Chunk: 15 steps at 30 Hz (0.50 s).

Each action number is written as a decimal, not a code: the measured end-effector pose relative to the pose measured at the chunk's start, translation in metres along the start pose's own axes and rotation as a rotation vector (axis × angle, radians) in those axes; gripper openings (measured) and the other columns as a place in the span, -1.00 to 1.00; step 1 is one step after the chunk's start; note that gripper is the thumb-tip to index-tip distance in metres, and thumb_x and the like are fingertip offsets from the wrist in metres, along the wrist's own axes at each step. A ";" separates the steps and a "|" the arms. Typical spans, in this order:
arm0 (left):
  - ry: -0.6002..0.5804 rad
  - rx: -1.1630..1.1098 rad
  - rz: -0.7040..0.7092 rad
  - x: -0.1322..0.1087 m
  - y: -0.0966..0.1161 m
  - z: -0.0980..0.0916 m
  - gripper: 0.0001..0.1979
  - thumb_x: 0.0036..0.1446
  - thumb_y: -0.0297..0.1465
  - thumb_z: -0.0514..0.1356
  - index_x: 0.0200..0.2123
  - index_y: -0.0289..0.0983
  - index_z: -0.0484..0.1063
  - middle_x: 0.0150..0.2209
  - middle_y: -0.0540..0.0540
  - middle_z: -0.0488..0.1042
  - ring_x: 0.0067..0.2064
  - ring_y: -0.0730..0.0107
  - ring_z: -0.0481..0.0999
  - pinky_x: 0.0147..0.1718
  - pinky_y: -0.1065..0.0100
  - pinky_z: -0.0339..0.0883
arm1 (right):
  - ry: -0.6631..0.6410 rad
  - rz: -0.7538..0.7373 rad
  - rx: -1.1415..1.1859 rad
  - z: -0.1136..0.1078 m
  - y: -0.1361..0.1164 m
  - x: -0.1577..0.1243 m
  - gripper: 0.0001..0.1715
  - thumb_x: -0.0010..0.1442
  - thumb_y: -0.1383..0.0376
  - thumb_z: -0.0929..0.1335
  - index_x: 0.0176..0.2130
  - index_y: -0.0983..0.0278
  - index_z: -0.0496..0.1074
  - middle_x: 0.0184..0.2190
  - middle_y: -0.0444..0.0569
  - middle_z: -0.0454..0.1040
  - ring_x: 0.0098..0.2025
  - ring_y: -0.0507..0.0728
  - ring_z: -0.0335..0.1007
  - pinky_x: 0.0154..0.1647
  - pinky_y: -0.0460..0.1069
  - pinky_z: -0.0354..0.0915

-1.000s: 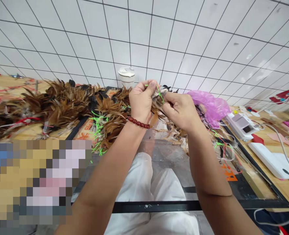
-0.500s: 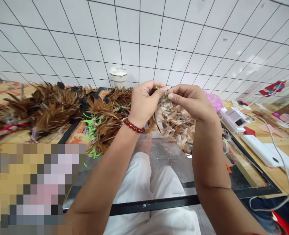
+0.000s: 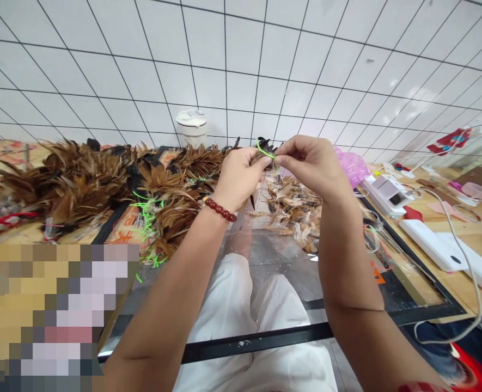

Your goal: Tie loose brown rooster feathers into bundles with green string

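My left hand (image 3: 237, 177), with a dark red bead bracelet (image 3: 219, 209) on its wrist, is closed around a small bunch of brown feathers whose dark tips (image 3: 265, 145) stick out above the fingers. My right hand (image 3: 311, 163) pinches a thin green tie (image 3: 264, 151) between thumb and forefinger, right at the top of that bunch. Both hands meet above the glass tabletop (image 3: 281, 261). How far the tie goes around the bunch is hidden by the fingers.
Tied brown feather bundles (image 3: 81, 179) with green ties (image 3: 147, 215) lie at the left, loose feathers (image 3: 293, 209) under my hands. A white lidded cup (image 3: 191, 127) stands by the tiled wall. A pink plastic bag (image 3: 352, 166), white devices (image 3: 388, 196) and cables lie at right.
Both hands have risen slightly and drawn together. The right hand moved from below the bunch to pinching the green tie at its top. The view has shifted a little to the right.
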State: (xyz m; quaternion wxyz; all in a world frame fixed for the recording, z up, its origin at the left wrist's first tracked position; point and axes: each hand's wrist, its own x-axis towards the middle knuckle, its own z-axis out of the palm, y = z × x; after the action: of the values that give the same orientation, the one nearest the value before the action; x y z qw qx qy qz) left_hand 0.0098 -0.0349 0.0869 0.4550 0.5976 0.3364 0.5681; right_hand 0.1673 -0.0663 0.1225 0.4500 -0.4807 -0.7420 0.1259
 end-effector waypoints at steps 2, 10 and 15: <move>0.001 0.086 0.009 0.000 -0.003 0.000 -0.83 -0.16 -0.49 0.36 -0.63 -0.25 0.41 -0.59 -0.05 0.42 -0.31 0.23 0.49 -0.30 0.33 0.32 | -0.052 -0.056 -0.160 0.000 -0.002 -0.002 -0.93 0.06 0.34 0.39 -0.39 0.29 0.51 -0.36 -0.01 0.48 -0.27 0.15 0.35 -0.24 0.04 0.23; -0.113 0.803 0.066 -0.007 0.007 0.000 -0.90 0.01 -0.43 0.22 -0.51 -0.28 0.50 -0.51 -0.10 0.48 -0.30 0.21 0.49 -0.24 0.27 0.30 | -0.254 -0.178 -0.448 0.012 -0.010 -0.005 -0.53 -0.02 0.52 0.23 -0.16 0.29 0.53 -0.24 0.00 0.57 -0.21 0.16 0.42 -0.22 -0.02 0.21; -0.090 1.156 0.182 -0.029 0.033 0.016 -0.78 0.19 -0.38 0.09 -0.21 -0.27 0.52 -0.26 -0.20 0.53 -0.13 0.15 0.51 -0.11 0.21 0.29 | -0.162 -0.076 -0.569 0.007 0.007 -0.001 -0.62 -0.09 0.48 0.28 -0.25 0.30 0.51 -0.40 -0.01 0.56 -0.32 0.17 0.45 -0.34 -0.03 0.21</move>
State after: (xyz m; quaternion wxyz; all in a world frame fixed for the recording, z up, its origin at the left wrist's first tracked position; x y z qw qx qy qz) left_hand 0.0178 -0.0759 0.1079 0.0183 0.7988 0.5194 0.3031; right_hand 0.1662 -0.0621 0.1141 0.2408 -0.5478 -0.7985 -0.0661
